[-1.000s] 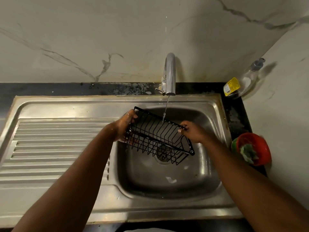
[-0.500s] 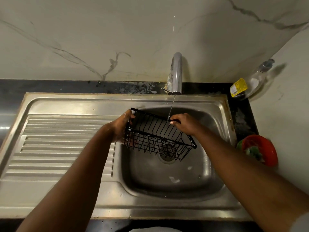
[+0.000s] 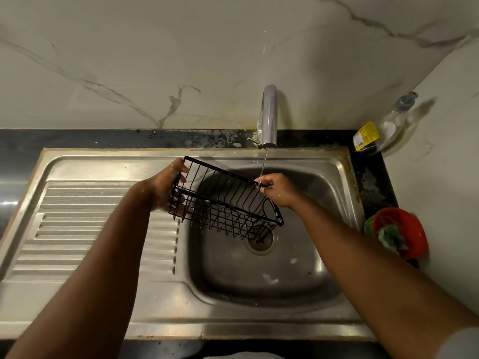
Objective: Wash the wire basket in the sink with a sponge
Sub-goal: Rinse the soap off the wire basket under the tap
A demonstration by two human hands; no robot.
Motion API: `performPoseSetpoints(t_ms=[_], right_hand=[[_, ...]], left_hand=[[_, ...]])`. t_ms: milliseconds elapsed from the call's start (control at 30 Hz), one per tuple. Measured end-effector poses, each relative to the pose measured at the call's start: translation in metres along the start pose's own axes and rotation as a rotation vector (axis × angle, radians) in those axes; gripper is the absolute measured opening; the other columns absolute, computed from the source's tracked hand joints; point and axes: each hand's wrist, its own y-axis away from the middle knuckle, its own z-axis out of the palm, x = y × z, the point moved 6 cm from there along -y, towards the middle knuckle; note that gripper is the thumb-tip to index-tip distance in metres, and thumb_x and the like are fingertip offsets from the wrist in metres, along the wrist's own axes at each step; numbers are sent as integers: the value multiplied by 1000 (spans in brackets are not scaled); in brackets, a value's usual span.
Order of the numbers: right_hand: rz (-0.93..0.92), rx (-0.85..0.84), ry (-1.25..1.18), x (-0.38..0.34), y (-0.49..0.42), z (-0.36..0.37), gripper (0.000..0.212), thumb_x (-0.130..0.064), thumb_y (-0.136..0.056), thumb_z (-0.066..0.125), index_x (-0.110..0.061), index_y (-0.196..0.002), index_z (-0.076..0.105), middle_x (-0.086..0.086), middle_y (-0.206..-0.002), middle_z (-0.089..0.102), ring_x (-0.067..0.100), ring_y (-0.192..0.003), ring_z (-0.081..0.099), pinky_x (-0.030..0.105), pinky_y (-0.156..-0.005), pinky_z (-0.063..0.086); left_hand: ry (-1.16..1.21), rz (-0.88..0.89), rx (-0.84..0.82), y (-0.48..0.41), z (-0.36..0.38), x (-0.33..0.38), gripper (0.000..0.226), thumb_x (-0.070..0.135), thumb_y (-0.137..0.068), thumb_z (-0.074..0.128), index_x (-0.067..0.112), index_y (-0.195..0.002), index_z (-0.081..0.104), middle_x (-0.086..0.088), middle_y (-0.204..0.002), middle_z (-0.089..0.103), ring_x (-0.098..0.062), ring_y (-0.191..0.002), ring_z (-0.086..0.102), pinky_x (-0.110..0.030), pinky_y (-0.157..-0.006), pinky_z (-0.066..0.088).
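Note:
A black wire basket (image 3: 223, 200) hangs tilted over the steel sink bowl (image 3: 259, 278), its right end lower. My left hand (image 3: 166, 187) grips its left end. My right hand (image 3: 277, 189) pinches the far top rim at the right, right where a thin stream of water from the chrome tap (image 3: 269, 117) lands. A green sponge (image 3: 391, 238) lies in a red bowl (image 3: 412, 229) on the counter to the right of the sink; neither hand holds it.
A ribbed steel draining board (image 3: 85, 229) fills the left of the sink unit. A clear soap bottle with a yellow label (image 3: 381, 130) leans in the back right corner. The marble wall stands close behind the tap and along the right.
My right hand slid up along the basket's far rim to under the water stream. The basket shifted left and tilted more, its left end now over the draining board's edge.

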Motion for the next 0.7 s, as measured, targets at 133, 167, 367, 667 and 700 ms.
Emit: performPoseSetpoints(t_ms=[133,167,367,667,700], right_hand=[[148,-41,-238,6,5,3,19,-26,-107,55,-21,-120,67,7,-115,72,18,-91,70,39,-91,56],[184,-48,-301,9,7,5,20,-33,-108,51,-24,-117,67,7,-114,72,20,-91,70,43,-92,55],[284,-11,-609,20,18,12,41,-53,-108,40,-27,-127,66,5,-119,73,25,-102,65,39,-82,47],[291,-10,-1089,29,26,22,73,-77,-94,40,-27,-145,57,3,-135,68,24,-126,61,49,-108,44],[292,-38,-1125,25,28,24,72,-76,-96,40,-26,-146,55,4,-134,68,25,-123,63,45,-98,49]], left_hand=[[37,6,24,5,-8,-3,43,55,-102,40,15,-115,52,-29,-132,49,-49,-120,53,-54,-86,52],[45,4,30,6,-10,-4,43,54,-101,40,15,-115,52,-29,-131,50,-47,-117,54,-55,-88,51],[86,33,51,6,-8,1,43,51,-101,40,12,-116,51,-24,-122,49,-42,-107,52,-53,-84,52],[203,8,-3,5,12,-7,48,52,-100,41,11,-123,52,-24,-113,52,-37,-96,55,-47,-77,52],[204,2,-2,5,10,-9,50,53,-99,41,11,-124,52,-24,-112,52,-36,-95,55,-48,-77,52]])
